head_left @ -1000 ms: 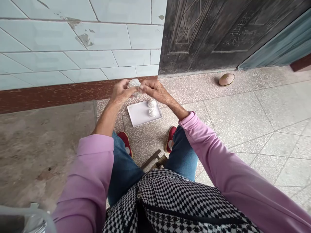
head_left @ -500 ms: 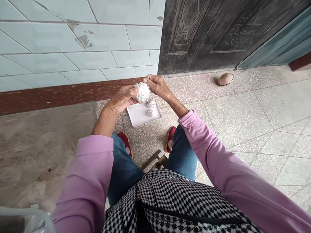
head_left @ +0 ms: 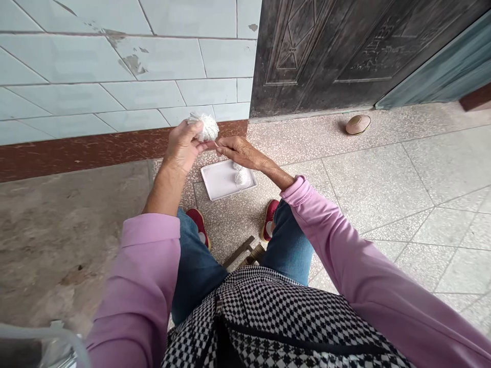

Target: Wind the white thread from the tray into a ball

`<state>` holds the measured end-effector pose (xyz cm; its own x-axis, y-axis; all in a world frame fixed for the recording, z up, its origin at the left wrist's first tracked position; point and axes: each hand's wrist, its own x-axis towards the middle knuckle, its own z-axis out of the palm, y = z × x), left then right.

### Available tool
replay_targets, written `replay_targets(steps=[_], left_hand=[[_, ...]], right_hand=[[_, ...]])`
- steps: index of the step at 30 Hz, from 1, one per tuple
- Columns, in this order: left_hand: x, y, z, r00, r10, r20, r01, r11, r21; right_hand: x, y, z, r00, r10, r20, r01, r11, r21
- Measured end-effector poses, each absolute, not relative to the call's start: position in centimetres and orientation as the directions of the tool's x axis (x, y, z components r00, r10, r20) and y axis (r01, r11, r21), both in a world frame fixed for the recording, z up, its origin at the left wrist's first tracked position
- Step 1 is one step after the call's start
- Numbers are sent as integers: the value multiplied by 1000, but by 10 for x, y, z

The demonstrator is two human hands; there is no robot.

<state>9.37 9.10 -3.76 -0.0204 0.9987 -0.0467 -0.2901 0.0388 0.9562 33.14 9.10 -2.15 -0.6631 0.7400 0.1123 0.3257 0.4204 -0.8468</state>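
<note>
A pale blue tiled wall point(head_left: 76, 59) with a red-brown marbled skirting point(head_left: 69, 148) fills the left, above a stained grey concrete floor point(head_left: 76, 225). The left hand point(head_left: 183, 145) comes first, grasping a shaggy white ball of stringy material point(head_left: 208, 128) between thumb and fingers. The ball sits at that hand's right side, in the air past the far edge of a shallow pale rectangular tray point(head_left: 217, 181). It is nearly round, so no long axis or pointing direction can be told. The tray lies on speckled terrazzo, its long axis running left to right, the right end slightly farther away; two smaller white balls point(head_left: 241, 178) rest at that end. The right hand point(head_left: 240, 152) reaches in leftward, fingertips drawn together just below and right of the shaggy ball, near the left fingers; whether they pinch a strand I cannot tell. The left hand is the nearer. Farther right stand a dark carved door point(head_left: 322, 56) and a pinkish oval object point(head_left: 358, 124) on the floor.
</note>
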Motion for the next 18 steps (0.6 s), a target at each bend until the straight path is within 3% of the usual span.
replay_targets(steps=[5, 8, 12, 18], left_hand=[[91, 90, -40, -20, 997, -68, -27, 68, 997], [100, 83, -30, 69, 992, -107, 106, 100, 989], [113, 71, -15, 298, 934, -197, 42, 193, 980], [116, 63, -10, 417, 882, -219, -15, 247, 969]], right_hand=[[331, 84, -5, -593, 799, 101, 227, 286, -931], [337, 87, 2, -483, 871, 84, 178, 192, -965], [348, 101, 0, -372, 922, 106, 104, 155, -982], [349, 107, -9, -384, 916, 119, 115, 176, -978]])
